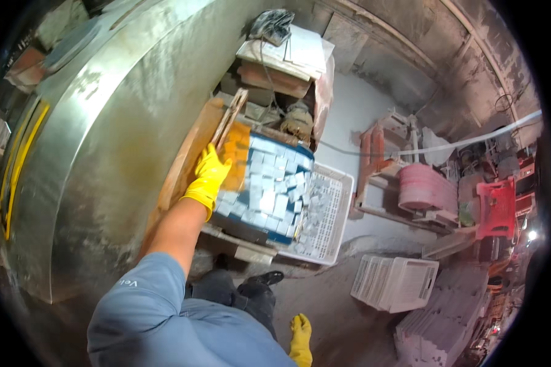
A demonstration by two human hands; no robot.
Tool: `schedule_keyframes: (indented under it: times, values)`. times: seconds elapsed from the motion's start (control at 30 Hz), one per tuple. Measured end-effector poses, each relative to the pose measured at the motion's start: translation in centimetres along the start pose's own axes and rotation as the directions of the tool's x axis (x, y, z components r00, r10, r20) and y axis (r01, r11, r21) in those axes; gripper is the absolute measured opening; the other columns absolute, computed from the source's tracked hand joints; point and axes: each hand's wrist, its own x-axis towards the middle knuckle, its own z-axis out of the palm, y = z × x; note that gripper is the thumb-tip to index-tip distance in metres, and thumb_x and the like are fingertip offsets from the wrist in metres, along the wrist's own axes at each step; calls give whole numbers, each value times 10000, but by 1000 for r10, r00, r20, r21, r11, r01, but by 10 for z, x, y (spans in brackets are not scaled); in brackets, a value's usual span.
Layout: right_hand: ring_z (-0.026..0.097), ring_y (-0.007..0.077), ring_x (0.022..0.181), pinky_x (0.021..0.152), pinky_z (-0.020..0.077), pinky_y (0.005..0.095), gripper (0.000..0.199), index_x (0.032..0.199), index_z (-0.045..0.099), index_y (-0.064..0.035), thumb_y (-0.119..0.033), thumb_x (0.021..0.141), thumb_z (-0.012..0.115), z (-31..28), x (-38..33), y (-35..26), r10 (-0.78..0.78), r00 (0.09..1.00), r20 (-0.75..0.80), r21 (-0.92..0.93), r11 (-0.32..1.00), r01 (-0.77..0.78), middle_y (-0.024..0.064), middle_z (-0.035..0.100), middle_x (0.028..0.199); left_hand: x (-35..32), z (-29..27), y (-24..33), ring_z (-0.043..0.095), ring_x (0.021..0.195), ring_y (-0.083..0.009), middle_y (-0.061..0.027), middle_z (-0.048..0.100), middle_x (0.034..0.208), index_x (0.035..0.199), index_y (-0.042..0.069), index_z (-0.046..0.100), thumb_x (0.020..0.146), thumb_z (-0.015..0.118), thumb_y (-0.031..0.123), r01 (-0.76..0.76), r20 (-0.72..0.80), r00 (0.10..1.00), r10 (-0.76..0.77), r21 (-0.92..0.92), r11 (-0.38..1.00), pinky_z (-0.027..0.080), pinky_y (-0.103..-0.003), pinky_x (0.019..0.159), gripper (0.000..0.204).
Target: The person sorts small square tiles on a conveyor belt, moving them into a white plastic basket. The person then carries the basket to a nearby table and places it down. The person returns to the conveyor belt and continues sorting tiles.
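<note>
- I can't tell whether your left grip (208, 180), beside the orange flap (236, 153), or right grip (300, 339) clamps anything.
- Right of the left grip: grey tiles (267, 200) apparently remain on the blue belt (277, 237).
- Beyond: pieces (315, 214) already in the white crate (344, 214).

We see small, pale grey, squarish tiles (266, 183) spread over a blue belt (277, 237), closely set in uneven rows, several turned askew toward its right end. More lie jumbled in the white crate (345, 211) beyond. At the left, we see an orange flap (237, 156) hanging over the tiles' near rows.
</note>
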Motion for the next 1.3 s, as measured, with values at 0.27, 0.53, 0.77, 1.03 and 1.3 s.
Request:
schedule_keyframes:
  times: [0.27, 0.53, 0.77, 1.03, 1.3]
  values:
    - [704, 183, 1006, 886, 591, 356, 371, 1338, 671, 9, -187, 1035, 757, 126, 173, -177, -4, 881, 474, -76, 996, 46, 91, 731, 1156, 62, 18, -13, 676, 1256, -426, -274, 684, 1346, 1468, 57, 553, 963, 685, 206, 112, 10, 994, -112, -19, 994, 542, -527, 1052, 543]
    - [511, 294, 1415, 1222, 379, 436, 484, 1544, 499, -46, -309, 1137, 497, 446, 309, -573, -477, 497, 725, 274, 862, 427, 155, 517, 1553, 55, 26, -6, 770, 991, -383, -224, 763, 1180, 1528, 59, 510, 897, 676, 223, 134, -85, 988, -126, 97, 986, 607, -501, 846, 673]
    - [179, 331, 1655, 1356, 130, 453, 650, 1696, 301, -82, -401, 1151, 453, 667, 305, -802, -703, 523, 483, 574, 705, 417, 207, 147, 1791, 63, 13, -1, 777, 977, -358, -207, 770, 1186, 1638, 55, 399, 898, 693, 236, 198, 50, 978, -203, 103, 975, 612, -482, 811, 817]
    - [348, 288, 1422, 1191, 284, 428, 592, 1583, 412, -60, -389, 1105, 531, 783, 343, -848, -573, 521, 632, 466, 819, 335, 155, 344, 1557, 54, 7, 5, 772, 911, -350, -180, 786, 1088, 1624, 12, 412, 940, 661, 292, 163, -4, 986, -165, 153, 975, 599, -471, 804, 779]
    - [517, 245, 1189, 1026, 439, 404, 539, 1469, 523, -38, -377, 1060, 608, 700, 314, -797, -530, 483, 697, 414, 847, 333, 103, 541, 1323, 55, 16, -7, 765, 990, -350, -187, 771, 1179, 1647, -9, 360, 957, 641, 263, 151, 53, 986, -159, 123, 981, 610, -465, 850, 794]
